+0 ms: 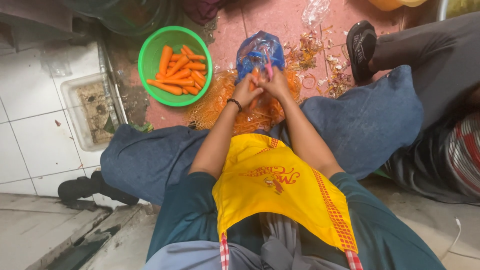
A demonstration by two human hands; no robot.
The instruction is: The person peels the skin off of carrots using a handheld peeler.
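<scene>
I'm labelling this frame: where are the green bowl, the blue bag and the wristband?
green bowl (148, 51), head view, left rim.
blue bag (257, 50), head view, middle of the plastic.
wristband (234, 103), head view, dark band on the left wrist.

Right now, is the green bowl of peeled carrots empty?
No. The green bowl on the floor, beside the left hand, holds a pile of peeled carrots.
</scene>
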